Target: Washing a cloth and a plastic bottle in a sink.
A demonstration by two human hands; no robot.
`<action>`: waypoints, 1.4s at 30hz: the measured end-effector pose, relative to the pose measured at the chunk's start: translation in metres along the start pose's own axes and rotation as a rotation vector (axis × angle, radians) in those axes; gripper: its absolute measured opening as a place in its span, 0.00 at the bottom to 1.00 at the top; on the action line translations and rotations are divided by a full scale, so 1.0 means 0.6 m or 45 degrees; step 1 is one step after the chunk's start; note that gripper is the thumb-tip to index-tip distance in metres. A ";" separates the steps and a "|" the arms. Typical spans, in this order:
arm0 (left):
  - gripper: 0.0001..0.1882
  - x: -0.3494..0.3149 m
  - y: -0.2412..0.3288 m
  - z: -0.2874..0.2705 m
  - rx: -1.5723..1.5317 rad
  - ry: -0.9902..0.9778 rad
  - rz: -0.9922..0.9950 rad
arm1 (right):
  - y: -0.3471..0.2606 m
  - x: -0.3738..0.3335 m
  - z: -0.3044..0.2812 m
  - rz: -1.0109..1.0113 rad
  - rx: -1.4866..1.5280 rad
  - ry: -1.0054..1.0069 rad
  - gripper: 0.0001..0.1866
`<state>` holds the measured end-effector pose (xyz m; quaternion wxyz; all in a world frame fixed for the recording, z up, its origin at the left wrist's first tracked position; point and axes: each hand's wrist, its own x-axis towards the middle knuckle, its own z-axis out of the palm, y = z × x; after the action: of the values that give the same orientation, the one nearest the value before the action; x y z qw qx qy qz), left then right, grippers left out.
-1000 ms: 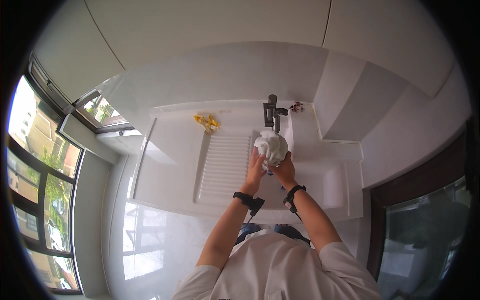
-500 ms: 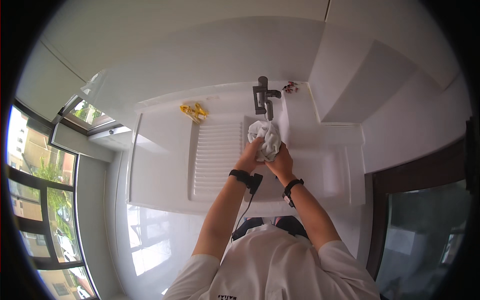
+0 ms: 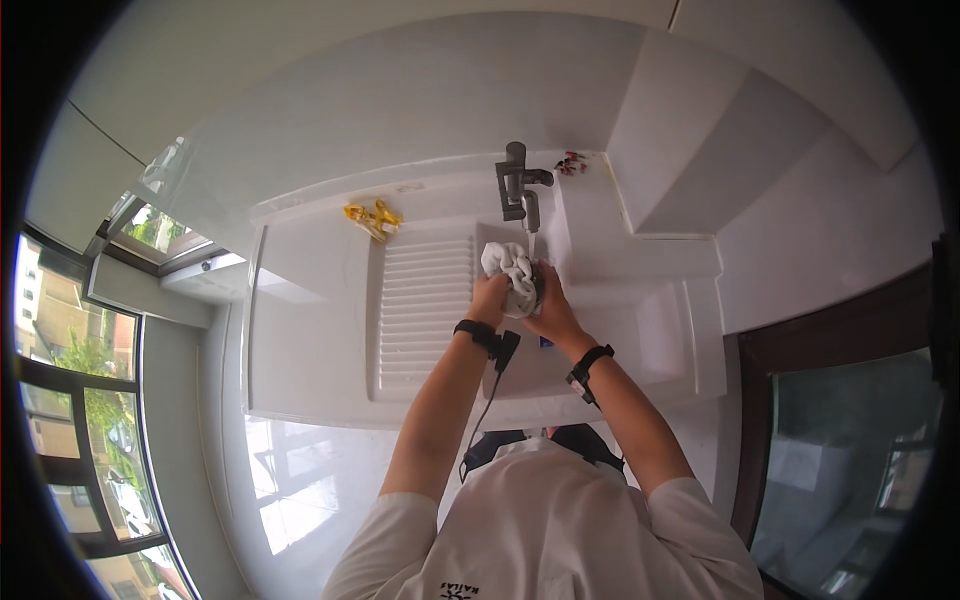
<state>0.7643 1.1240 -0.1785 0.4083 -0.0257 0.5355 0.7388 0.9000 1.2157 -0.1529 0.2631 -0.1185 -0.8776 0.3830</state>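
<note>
A crumpled white cloth (image 3: 512, 268) is bunched between my two hands over the sink basin. My left hand (image 3: 489, 297) grips its left side, fingers partly hidden by the folds. On the right side, my right hand (image 3: 552, 308) is closed around the cloth, and a dark patch shows between palm and fabric. Just beyond the cloth stands a dark grey faucet (image 3: 515, 185), its spout pointing down toward the bundle, with what looks like a thin stream of water below it. Black bands circle both my wrists, and a cable hangs from the left one.
Left of the basin is a ribbed washboard slope (image 3: 425, 310) in the white sink counter (image 3: 310, 340). A yellow crumpled packet (image 3: 374, 218) lies at the back left. Small red and dark items (image 3: 571, 163) sit behind the faucet's right side. A small blue thing (image 3: 546, 342) shows below my right hand.
The cloth has been turned and squeezed into a tighter, twisted bundle. My right hand has shifted up along its right side. The whole view has shifted slightly.
</note>
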 end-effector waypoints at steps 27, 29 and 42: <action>0.28 -0.091 0.057 0.041 0.358 -0.302 0.074 | -0.027 0.048 -0.034 1.514 0.979 -0.029 0.17; 0.29 -0.084 0.052 0.026 0.375 -0.053 -0.107 | -0.067 0.055 -0.032 1.419 0.817 -0.140 0.17; 0.20 0.022 -0.027 0.020 0.629 0.010 0.084 | -0.050 0.062 -0.069 1.542 0.869 -0.272 0.25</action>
<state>0.7706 1.1428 -0.1923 0.3757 0.0896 0.7020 0.5983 0.8917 1.2359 -0.0936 -0.0617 -0.4587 -0.5091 0.7257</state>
